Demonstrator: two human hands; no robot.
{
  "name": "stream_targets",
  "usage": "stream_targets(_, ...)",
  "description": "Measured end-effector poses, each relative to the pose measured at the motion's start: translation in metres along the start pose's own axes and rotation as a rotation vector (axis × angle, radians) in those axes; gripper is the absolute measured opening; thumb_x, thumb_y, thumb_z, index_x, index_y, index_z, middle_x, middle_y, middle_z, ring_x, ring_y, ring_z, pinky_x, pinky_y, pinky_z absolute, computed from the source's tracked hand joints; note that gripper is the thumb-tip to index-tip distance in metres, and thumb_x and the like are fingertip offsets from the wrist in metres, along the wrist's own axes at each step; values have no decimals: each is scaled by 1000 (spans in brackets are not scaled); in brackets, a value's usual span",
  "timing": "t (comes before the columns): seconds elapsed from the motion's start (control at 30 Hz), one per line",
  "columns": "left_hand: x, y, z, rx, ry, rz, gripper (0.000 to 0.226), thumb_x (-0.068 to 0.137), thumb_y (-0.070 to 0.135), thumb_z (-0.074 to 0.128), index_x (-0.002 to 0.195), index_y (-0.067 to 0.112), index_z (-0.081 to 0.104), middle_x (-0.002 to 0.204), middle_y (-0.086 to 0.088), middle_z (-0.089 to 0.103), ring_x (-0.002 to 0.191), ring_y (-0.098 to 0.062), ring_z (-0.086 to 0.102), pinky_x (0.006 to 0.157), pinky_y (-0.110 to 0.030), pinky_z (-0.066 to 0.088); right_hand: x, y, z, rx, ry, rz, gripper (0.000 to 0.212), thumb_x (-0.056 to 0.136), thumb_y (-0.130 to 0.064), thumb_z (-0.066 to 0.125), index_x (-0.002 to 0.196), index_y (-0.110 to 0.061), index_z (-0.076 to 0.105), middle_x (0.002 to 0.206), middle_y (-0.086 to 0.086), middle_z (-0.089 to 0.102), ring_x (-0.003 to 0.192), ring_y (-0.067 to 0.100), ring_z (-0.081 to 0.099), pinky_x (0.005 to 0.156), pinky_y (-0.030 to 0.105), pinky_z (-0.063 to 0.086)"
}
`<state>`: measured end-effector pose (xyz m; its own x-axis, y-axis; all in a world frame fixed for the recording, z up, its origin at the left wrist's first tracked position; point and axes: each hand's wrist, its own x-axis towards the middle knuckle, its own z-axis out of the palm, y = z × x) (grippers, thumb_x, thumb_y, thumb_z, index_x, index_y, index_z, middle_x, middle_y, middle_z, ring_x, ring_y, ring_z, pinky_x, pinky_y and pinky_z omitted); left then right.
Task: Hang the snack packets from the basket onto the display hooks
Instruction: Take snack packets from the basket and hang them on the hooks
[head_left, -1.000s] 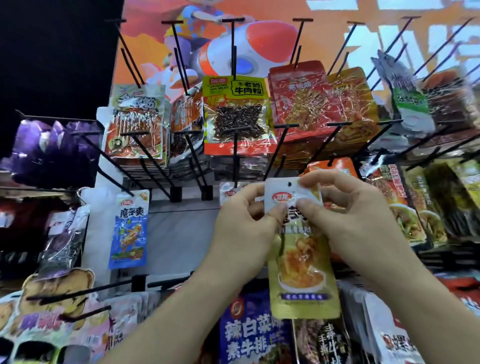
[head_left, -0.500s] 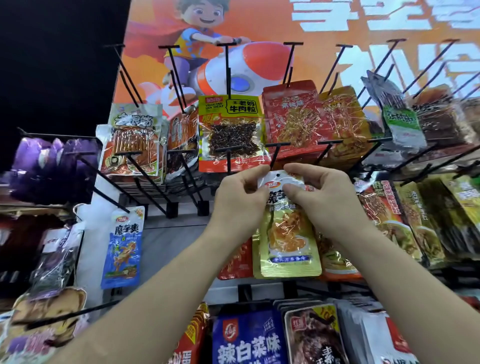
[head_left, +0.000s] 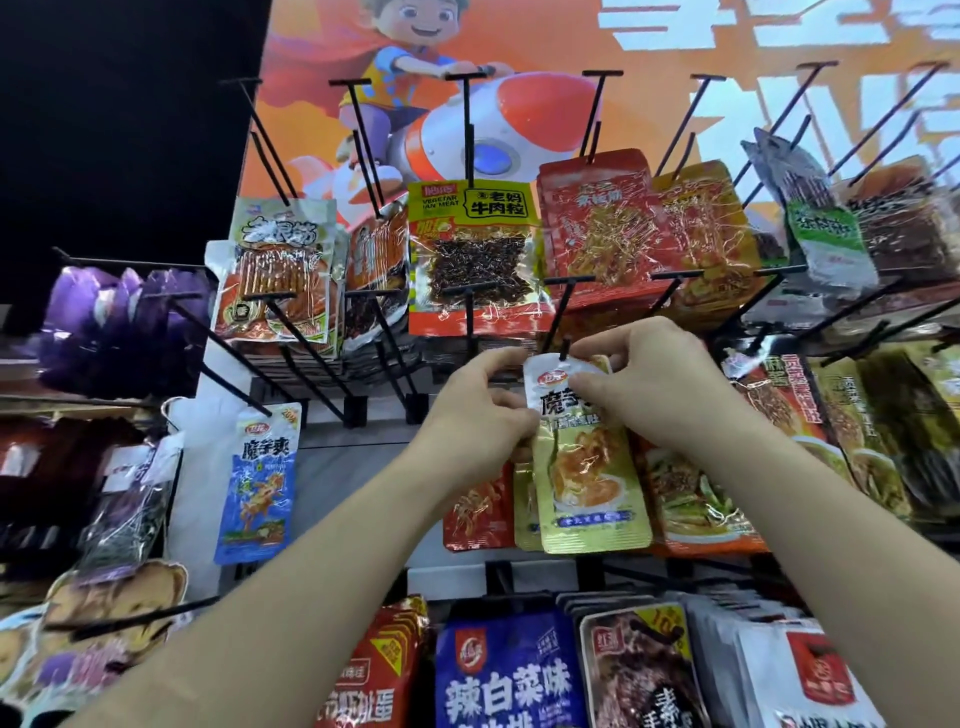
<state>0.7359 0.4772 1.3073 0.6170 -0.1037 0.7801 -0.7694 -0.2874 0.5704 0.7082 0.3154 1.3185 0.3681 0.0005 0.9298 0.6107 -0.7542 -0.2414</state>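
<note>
A person's two bare arms reach up to a wall rack of black display hooks crowded with hanging snack packets. Both hands grip one gold snack packet with a white top. The left hand pinches its upper left edge, and the right hand pinches the white top from the right. The packet hangs upright at the middle row, its top edge touching the tip of a hook.

Just behind it hang another gold packet, a red packet to the left and an orange packet to the right. Directly above is a yellow-topped packet of dark pieces, with red packets beside it. A blue packet hangs alone well to the left. Purple packets fill the far left side. A lower row holds a dark blue packet and others, packed tightly.

Long hook rods jut forward above and around the hands. A bare grey back panel lies open between the blue packet and the left arm. An orange cartoon poster tops the rack.
</note>
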Motion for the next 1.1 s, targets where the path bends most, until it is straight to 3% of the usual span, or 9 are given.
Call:
stream_targets(0.13,13,-18,-8,497,-35,-91,31,88,-1,48,111,13,64,87,-7,66,73,-23,64,67,-36,55,-7,-7,3,-339,68,-99,42,90,-34,65,131,-25,58,111,5,61,107,27,55,96,41,45)
stream_targets(0.27,25,-18,-2,754,-238,-177,29,85,1,41,105,2,61,95,-14,62,82,-29,61,56,-27,47,-14,-4,13,-472,222,-228,43,86,-20,70,124,-17,52,110,8,40,85,22,42,66,27,33)
stream_targets(0.37,32,-16,5,661,-295,-216,18,92,3,42,99,4,58,101,-15,60,85,-28,61,63,-28,53,-17,-1,19,-378,141,-433,39,80,-3,70,115,-11,54,103,8,44,70,21,45,57,24,39)
stream_targets(0.57,18,-28,4,197,-386,-295,25,88,-10,45,90,14,52,88,-11,59,85,-27,60,75,-39,53,-15,11,35,-714,-168,-593,38,98,-25,40,134,-20,47,119,8,44,106,27,43,91,36,44)
stream_targets(0.67,4,-25,1,103,-534,-248,32,86,-13,46,97,17,51,94,-11,58,93,-25,60,80,-39,54,-12,13,39,-816,-281,-540,60,94,-22,44,150,-18,20,134,7,38,116,26,45,87,33,45)
stream_targets(0.73,-5,-25,2,236,-613,-181,33,80,-3,51,110,9,51,100,-17,58,88,-25,57,73,-35,52,-13,13,40,-799,-343,-461,81,91,-17,50,153,-30,-1,134,5,32,103,25,50,72,30,43)
stream_targets(0.83,-6,-28,6,598,-623,-13,39,80,6,53,118,4,45,105,-20,59,83,-26,55,60,-23,45,-13,6,43,-916,-345,-450,71,91,-16,48,153,-28,14,129,9,33,103,26,46,81,30,40)
stream_targets(0.93,-4,-36,2,822,-650,179,18,86,11,50,103,9,43,99,-15,61,88,-29,58,70,-32,49,-12,0,44,-984,-286,-478,55,94,-20,41,148,-27,31,125,8,43,111,27,43,88,35,38)
stream_targets(1.1,6,-44,-21,1204,-553,363,34,84,7,51,118,12,52,102,-13,59,94,-33,58,77,-43,52,-14,-3,46,-1002,-227,-467,41,99,-45,31,132,-32,51,119,0,50,115,23,40,84,42,29)
